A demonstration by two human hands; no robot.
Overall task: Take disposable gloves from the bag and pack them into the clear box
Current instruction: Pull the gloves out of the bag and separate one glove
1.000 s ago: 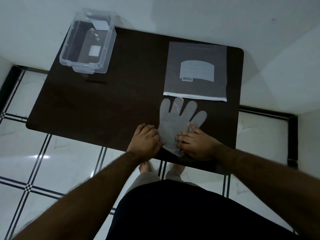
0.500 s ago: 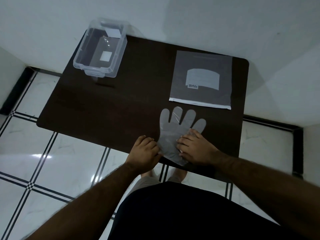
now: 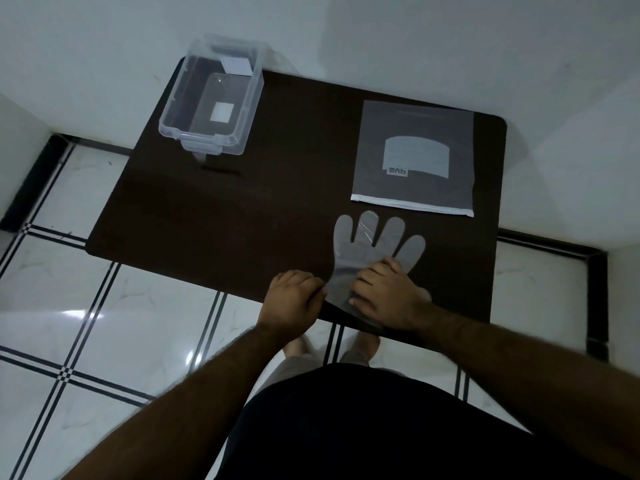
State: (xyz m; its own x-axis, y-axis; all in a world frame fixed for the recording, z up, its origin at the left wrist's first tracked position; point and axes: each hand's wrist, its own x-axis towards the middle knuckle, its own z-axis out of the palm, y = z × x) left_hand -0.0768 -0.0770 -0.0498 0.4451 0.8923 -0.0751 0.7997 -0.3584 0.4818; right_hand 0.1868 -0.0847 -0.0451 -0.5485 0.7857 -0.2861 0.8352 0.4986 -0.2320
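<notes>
At the near edge of the dark table [image 3: 242,209], the person's right hand [image 3: 388,296] lies palm down on the cuff end of a translucent disposable glove [image 3: 375,242], its fingers spread flat and pressing the plastic against the wood rather than gripping it. Just to its left, the left hand [image 3: 294,299] is curled loosely, knuckles up, with its fingertips meeting the glove's left edge; whether it pinches the film or only touches it cannot be told from this angle. The glove is laid flat with its fingers fanned away from the person, and its cuff reaches the table's edge beneath the right hand, a sliver of it hanging just over.

Beyond the glove's fingertips, close but not touching, lies the grey bag [image 3: 414,157], flat on the table, with a white strip along its near edge and a pale label printed on its face. Well apart from it, at the far left corner of the table, stands the clear box [image 3: 211,102], open at the top, with a small white square showing through its bottom and another white patch at its far wall. It partly overhangs the table's corner.

Under the table runs a glossy white tiled floor [image 3: 104,323] with dark lines, and the person's bare feet show below the table's near edge.
</notes>
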